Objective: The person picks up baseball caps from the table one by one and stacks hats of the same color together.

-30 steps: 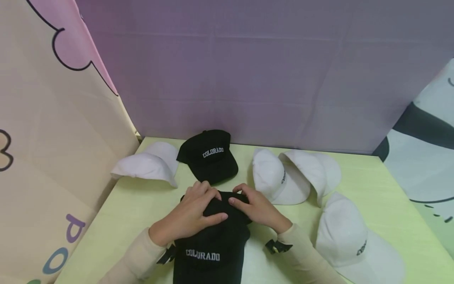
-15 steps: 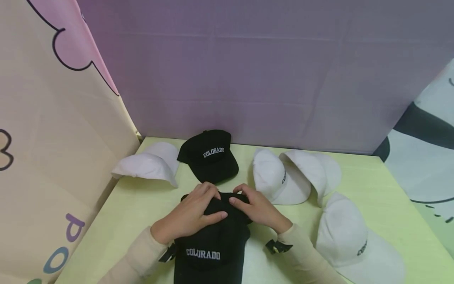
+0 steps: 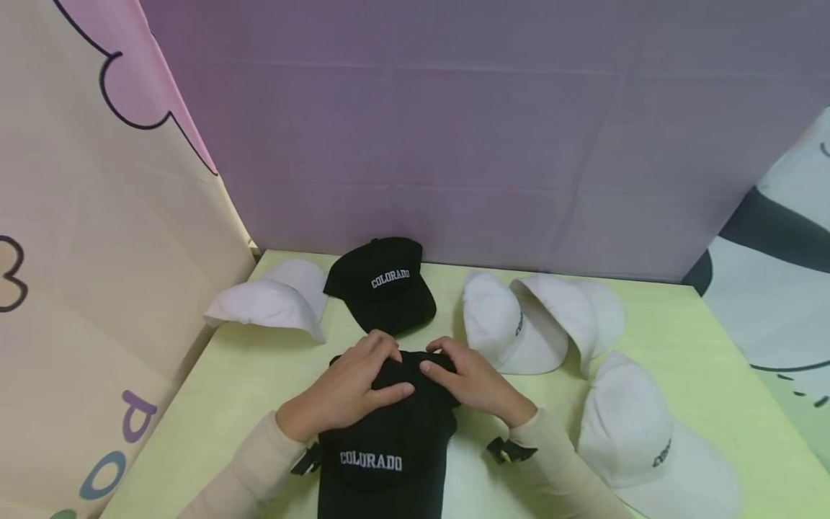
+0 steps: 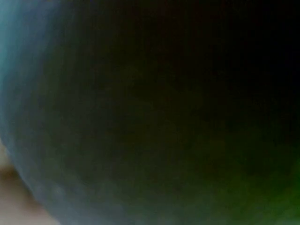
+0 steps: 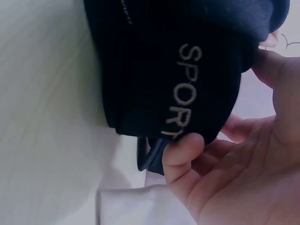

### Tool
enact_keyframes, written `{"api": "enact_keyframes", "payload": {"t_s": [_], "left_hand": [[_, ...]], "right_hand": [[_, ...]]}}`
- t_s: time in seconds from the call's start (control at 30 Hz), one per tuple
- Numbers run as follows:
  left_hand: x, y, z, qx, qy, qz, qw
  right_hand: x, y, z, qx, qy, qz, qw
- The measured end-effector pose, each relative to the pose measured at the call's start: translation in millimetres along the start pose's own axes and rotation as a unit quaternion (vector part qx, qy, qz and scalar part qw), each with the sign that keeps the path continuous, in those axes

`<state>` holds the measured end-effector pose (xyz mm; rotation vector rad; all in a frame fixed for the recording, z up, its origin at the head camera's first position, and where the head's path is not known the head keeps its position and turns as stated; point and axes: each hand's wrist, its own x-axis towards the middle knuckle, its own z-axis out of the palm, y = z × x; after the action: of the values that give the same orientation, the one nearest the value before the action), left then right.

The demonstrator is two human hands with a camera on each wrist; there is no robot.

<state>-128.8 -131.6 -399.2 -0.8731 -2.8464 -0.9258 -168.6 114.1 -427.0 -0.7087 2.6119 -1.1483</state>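
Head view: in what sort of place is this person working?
Probably a small screened-off work corner, perhaps indoors: black and white caps are spread over a light green table, and a creased purple sheet stands behind it.

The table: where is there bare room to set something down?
Bare table shows at left, between the leftmost white cap and left sleeve, and at right, between the front white cap and the table's right edge. Crowded: the middle, where the left hand and right hand hold a black cap.
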Motion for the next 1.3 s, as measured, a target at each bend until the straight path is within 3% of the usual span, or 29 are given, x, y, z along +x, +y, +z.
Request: {"api": "enact_keyframes", "payload": {"t_s": [0.53,0.9,1.13,1.3], "left_hand": [[2.7,-13.7,-4.1,-0.026,0.025,0.005,0.9993],[5.1,-15.6,-5.2,-0.034,0.039,0.014,0.9986],[6.6,-15.7,-10.4,-0.059,0.030,0.001,0.9978],[5.3,-21.1,-22.1,-0.047,0.048,-0.001,0.9977]], "right_hand": [[-6.6,-7,-8,-0.033,-0.034,-0.042,0.9980],[-9.4,-12,-10,-0.039,-0.065,-0.020,0.9969],[-8.9,-10,-7,-0.040,-0.049,-0.013,0.9979],[-7.4,-10,-4,-0.044,-0.037,-0.019,0.9982]]}}
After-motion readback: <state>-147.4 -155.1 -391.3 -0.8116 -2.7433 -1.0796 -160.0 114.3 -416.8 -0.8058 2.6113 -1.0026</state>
